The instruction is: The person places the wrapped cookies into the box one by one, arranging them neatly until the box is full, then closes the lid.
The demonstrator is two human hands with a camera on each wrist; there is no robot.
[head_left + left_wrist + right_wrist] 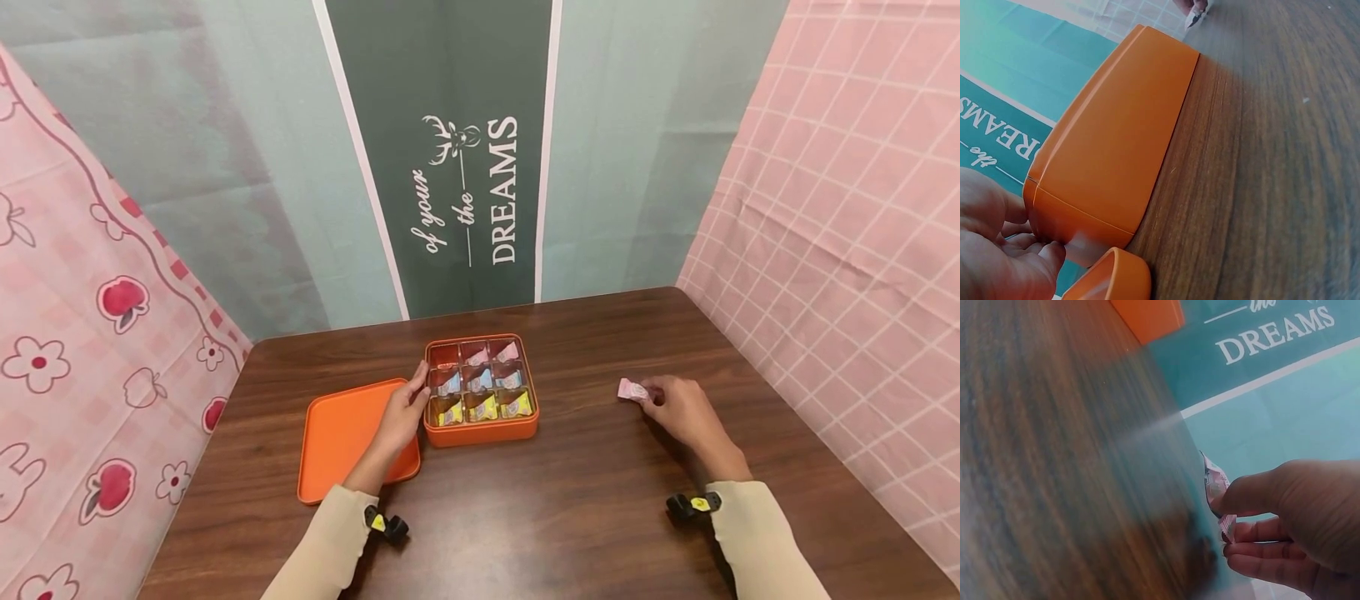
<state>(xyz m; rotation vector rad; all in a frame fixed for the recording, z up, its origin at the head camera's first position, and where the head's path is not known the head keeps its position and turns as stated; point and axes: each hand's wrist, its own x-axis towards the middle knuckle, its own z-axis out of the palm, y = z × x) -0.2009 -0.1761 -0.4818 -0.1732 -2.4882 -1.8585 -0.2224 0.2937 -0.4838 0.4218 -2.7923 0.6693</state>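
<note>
A square orange box [482, 432] stands open on the table, split into clear compartments. Yellow candies [482, 408] fill its near row and blue ones [478, 380] the middle row. Pink candies [507, 352] sit in the middle and right compartments of the far row; the far left one shows only reddish orange inside. My left hand [405, 410] rests its fingers against the box's left wall. To the right of the box, my right hand [686, 410] pinches a pink wrapped candy [1216, 487] between thumb and fingers, close over the table.
The orange lid [341, 433] lies left of the box, partly under my left forearm. Brown wooden table [570, 500] surrounds these things. A green and grey curtain [615, 167] hangs behind the far edge, with pink cloths [847, 250] at the sides.
</note>
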